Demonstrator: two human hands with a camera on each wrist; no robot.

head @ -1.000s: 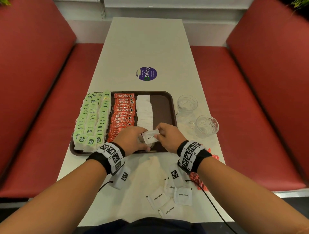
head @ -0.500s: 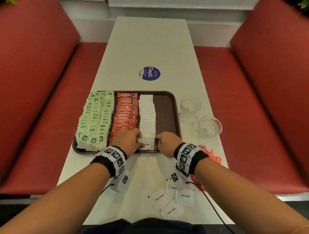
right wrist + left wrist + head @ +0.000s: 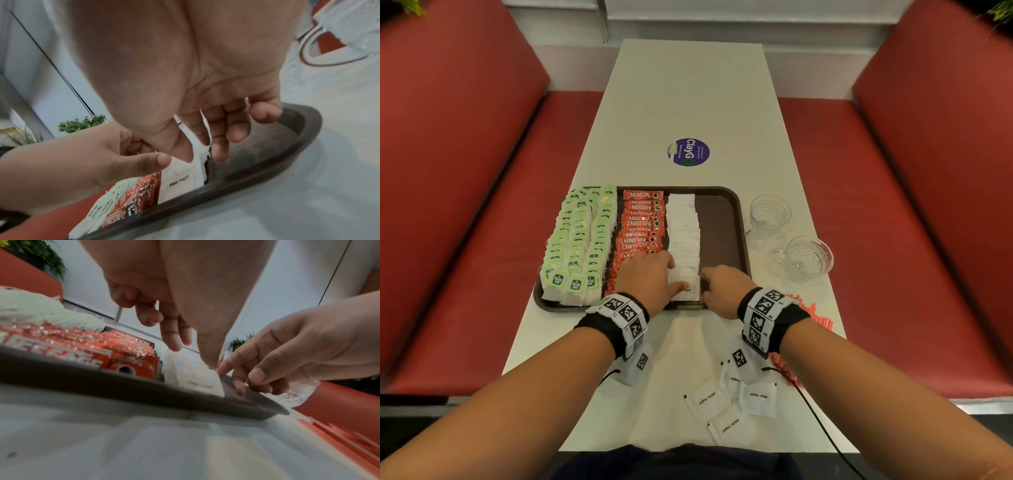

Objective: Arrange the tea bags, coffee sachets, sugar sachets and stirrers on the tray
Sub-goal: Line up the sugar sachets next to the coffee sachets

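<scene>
A brown tray (image 3: 726, 219) holds rows of green tea bags (image 3: 578, 240), red coffee sachets (image 3: 642, 222) and a column of white sugar sachets (image 3: 683, 233). Both hands are at the near end of that column. My left hand (image 3: 654, 274) has its thumb pressing down on the nearest sugar sachet (image 3: 686, 293), index finger stretched onto the column. My right hand (image 3: 722, 287) has loosely bent fingers touching that sachet's right edge (image 3: 179, 180) and holds nothing. Several loose sugar sachets (image 3: 732, 404) lie on the table near me. Red stirrers (image 3: 818, 315) lie partly hidden under my right wrist.
Two empty glass cups (image 3: 770, 212) (image 3: 808, 258) stand right of the tray. The tray's right strip is bare. A round purple sticker (image 3: 688, 152) is on the long white table (image 3: 688, 85). Red benches (image 3: 893, 205) run along both sides.
A second ago my right hand held a sugar sachet above the tray's near end. It now lies at the end of the column, with both hands lowered onto it.
</scene>
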